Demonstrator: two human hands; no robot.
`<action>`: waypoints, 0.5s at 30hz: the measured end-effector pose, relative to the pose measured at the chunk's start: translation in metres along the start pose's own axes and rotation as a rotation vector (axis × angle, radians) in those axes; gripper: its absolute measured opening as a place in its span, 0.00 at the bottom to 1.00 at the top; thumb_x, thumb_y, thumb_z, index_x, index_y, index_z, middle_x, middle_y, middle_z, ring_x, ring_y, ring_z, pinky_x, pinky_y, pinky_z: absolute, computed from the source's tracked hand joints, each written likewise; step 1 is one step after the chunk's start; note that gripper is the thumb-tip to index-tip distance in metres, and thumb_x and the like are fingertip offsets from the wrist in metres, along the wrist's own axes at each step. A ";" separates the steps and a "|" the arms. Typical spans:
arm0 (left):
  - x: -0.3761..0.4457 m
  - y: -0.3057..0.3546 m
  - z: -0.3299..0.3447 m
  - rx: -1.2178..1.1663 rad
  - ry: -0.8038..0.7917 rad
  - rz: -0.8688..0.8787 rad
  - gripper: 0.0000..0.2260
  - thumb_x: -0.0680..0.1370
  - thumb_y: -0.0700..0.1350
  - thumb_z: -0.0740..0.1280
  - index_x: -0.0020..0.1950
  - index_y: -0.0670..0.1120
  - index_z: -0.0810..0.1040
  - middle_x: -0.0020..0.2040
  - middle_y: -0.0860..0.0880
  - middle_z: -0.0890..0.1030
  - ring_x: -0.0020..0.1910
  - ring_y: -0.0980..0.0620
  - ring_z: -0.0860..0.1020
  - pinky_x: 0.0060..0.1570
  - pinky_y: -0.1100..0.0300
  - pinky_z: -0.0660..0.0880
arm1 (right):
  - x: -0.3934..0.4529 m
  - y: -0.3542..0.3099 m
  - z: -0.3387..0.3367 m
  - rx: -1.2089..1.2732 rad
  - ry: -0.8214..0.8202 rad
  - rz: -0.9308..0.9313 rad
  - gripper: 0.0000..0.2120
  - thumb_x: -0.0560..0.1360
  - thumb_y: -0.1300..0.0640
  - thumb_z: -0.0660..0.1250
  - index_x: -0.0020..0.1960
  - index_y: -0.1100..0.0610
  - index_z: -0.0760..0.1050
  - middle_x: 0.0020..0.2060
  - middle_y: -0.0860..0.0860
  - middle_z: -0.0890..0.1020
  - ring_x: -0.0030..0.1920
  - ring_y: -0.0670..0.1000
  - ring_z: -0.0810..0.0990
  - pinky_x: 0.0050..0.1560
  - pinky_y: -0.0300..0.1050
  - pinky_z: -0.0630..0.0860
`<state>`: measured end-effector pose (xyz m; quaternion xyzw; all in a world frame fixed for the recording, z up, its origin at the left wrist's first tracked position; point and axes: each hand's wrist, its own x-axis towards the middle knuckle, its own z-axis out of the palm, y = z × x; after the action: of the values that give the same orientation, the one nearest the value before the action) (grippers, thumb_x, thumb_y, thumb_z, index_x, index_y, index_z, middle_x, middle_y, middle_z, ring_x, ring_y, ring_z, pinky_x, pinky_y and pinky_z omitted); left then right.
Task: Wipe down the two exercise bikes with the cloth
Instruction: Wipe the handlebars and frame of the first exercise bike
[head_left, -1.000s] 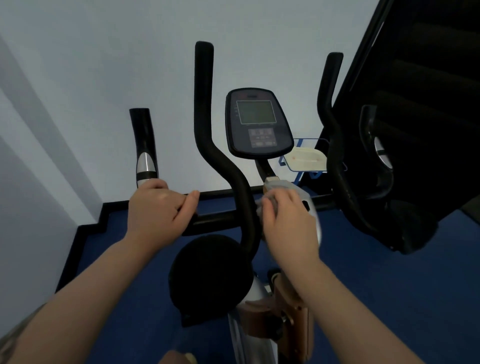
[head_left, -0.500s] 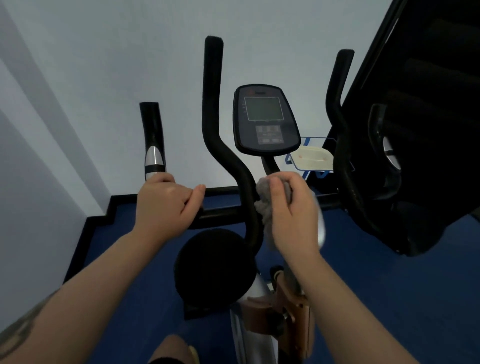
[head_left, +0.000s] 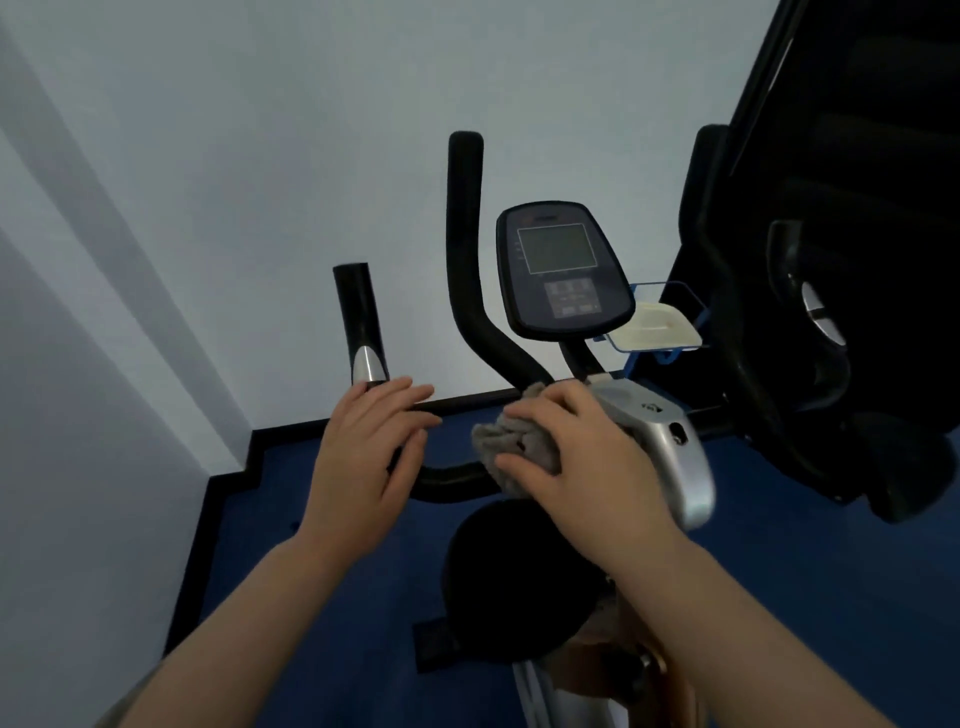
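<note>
Pressing crumpled grey cloth (head_left: 511, 449) under my right hand (head_left: 582, 457), fingers curled over it, against black curved handlebar (head_left: 470, 312) beside silver bike housing (head_left: 670, 457). Left hand (head_left: 371, 457) rests on the bar, fingers loosely extended.

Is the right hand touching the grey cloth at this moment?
Touching. The head view shows the right hand with its fingers curled over the bunched cloth, pressing it against the bike's handlebar.

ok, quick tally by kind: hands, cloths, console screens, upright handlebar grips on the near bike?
Hands: 2 (left hand, right hand)
Cloths: 1 (cloth)
Console screens: 1 (console)
Upright grips: 2 (short grip, tall grip)
Total: 6
</note>
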<state>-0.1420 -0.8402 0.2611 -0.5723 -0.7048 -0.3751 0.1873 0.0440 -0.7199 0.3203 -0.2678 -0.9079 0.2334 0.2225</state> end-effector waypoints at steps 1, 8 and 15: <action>0.001 -0.004 -0.002 -0.006 -0.002 0.001 0.12 0.80 0.44 0.59 0.53 0.44 0.83 0.63 0.50 0.79 0.68 0.52 0.72 0.72 0.48 0.60 | -0.001 -0.003 0.003 -0.031 -0.005 0.028 0.17 0.74 0.44 0.69 0.62 0.44 0.75 0.56 0.39 0.68 0.51 0.42 0.74 0.50 0.40 0.72; 0.004 -0.022 -0.012 -0.081 -0.098 0.102 0.12 0.80 0.44 0.61 0.51 0.46 0.84 0.63 0.50 0.79 0.69 0.51 0.71 0.72 0.46 0.59 | 0.009 -0.031 0.009 -0.019 -0.196 0.052 0.10 0.76 0.46 0.68 0.56 0.44 0.79 0.52 0.40 0.72 0.51 0.41 0.73 0.50 0.39 0.68; 0.009 -0.030 -0.013 -0.195 -0.123 0.148 0.11 0.80 0.46 0.62 0.49 0.48 0.84 0.57 0.52 0.81 0.67 0.51 0.72 0.72 0.48 0.58 | -0.010 -0.050 0.028 -0.363 0.050 0.292 0.15 0.78 0.47 0.64 0.64 0.47 0.74 0.58 0.49 0.68 0.54 0.50 0.72 0.51 0.45 0.74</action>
<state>-0.1752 -0.8459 0.2663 -0.6601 -0.6312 -0.3910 0.1142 0.0173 -0.7718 0.3222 -0.4376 -0.8809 0.0892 0.1569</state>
